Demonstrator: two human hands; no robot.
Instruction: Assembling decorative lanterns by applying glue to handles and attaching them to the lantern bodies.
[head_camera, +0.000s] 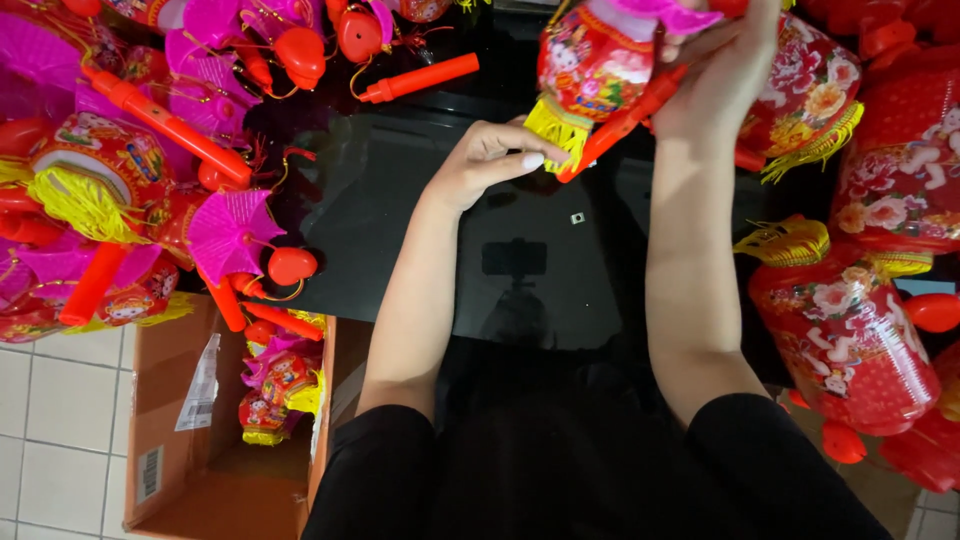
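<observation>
My right hand (722, 70) grips a small red paper lantern (590, 62) with a yellow fringe and a pink top, raised over the far side of the black glossy table (400, 230). A red plastic handle stick (620, 125) slants down from the lantern. My left hand (485, 158) is below the lantern with curled fingers. Its fingertips pinch the yellow fringe near the lower end of the stick.
Piles of red lanterns, pink fan tops and red sticks (150, 120) crowd the left of the table. Bigger red floral lanterns (850, 330) lie on the right. An open cardboard box (215, 440) with a few lanterns stands on the tiled floor at lower left. A small white piece (577, 218) rests on the table.
</observation>
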